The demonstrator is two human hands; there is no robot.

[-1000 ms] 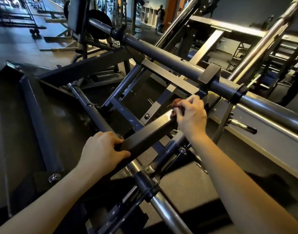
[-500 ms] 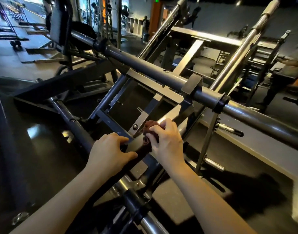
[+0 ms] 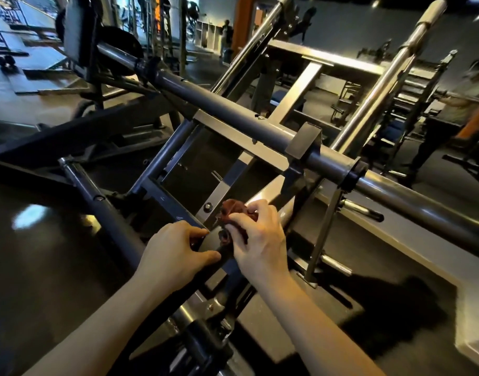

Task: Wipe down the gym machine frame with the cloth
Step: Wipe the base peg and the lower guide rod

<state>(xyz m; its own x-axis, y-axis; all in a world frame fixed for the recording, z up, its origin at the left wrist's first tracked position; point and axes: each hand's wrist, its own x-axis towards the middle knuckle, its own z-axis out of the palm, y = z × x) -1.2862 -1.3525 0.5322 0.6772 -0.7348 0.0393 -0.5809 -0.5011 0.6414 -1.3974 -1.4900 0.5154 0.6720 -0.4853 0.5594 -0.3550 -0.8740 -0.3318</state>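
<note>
Cloth (image 3: pixel 231 213) (bunched) in right hand (image 3: pixel 260 240), beside left hand (image 3: pixel 173 253).

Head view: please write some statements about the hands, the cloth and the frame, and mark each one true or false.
1. The right hand holds a dark red cloth. True.
2. The left hand hangs free and touches nothing. False: it grips the dark frame bar.
3. The cloth lies spread flat on the floor. False: it is bunched in the right hand, against the frame bar.
4. A thick round tube crosses the picture slantwise beyond the hands. True.
5. Both hands wear gloves. False: both are bare.
</note>
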